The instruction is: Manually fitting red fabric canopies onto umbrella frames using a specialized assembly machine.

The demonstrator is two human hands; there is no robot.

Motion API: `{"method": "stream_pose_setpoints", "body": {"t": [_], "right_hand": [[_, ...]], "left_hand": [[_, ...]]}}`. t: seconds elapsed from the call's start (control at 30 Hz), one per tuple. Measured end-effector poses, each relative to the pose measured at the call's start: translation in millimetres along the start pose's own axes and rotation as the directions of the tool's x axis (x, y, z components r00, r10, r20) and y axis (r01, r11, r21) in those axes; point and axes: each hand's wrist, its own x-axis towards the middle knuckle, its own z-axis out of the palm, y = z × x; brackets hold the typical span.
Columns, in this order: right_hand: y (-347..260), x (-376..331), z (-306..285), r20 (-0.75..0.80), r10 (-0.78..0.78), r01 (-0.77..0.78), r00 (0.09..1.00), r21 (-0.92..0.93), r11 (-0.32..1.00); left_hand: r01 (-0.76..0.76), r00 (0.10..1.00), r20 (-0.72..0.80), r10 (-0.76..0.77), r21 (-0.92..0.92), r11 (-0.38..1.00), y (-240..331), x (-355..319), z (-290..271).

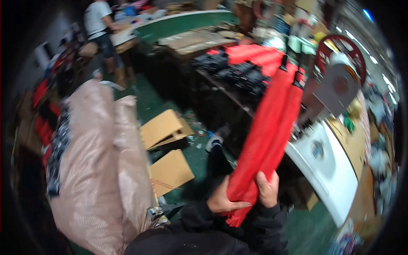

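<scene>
Two long, folded red umbrellas (265, 123) slant up and away from my body, side by side, with black tips at their far ends. My left hand (223, 198) is closed around the lower left side of the red cloth, thumb across it. On the other side, my right hand (267, 189) grips the cloth, thumb on top. The near ends hang a little below my hands. Beyond them, a pile of similar red umbrellas (250, 55) with black handles (242, 74) lies on a dark bench.
A sewing machine (335, 85) with a red wheel stands on a white table (325, 157) to the right. Large woven sacks (91, 165) fill the left. Cardboard pieces (170, 172) lie on the green floor. Far left, a person (100, 25) stands at a worktable.
</scene>
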Motion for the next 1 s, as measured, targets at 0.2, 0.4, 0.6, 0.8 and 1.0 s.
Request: {"method": "stream_pose_setpoints", "body": {"t": [0.2,0.4,0.6,0.8,1.0], "right_hand": [[4,8,5,0.028,-0.006,0.004,1.0,0.044,0.999],[-3,-2,-15,-0.034,-0.008,0.01,0.999,0.042,0.999],[-5,-7,-17,-0.056,-0.012,0.011,0.998,-0.02,1.0],[16,-8,-23,0.037,0.015,-0.02,0.999,0.12,0.993],[13,-8,-27,0.113,0.051,-0.07,0.992,0.172,0.983]], "left_hand": [[0.078,0.991,0.108,-0.079,0.01,0.997,11,-1,-7],[0.215,0.93,0.293,-0.223,0.058,0.975,24,17,-5],[0.268,0.876,0.411,-0.251,0.016,0.963,17,20,-9],[0.316,0.86,0.433,-0.27,-0.038,0.948,16,15,-4],[0.39,0.832,0.435,-0.344,-0.018,0.921,10,13,-4]]}}
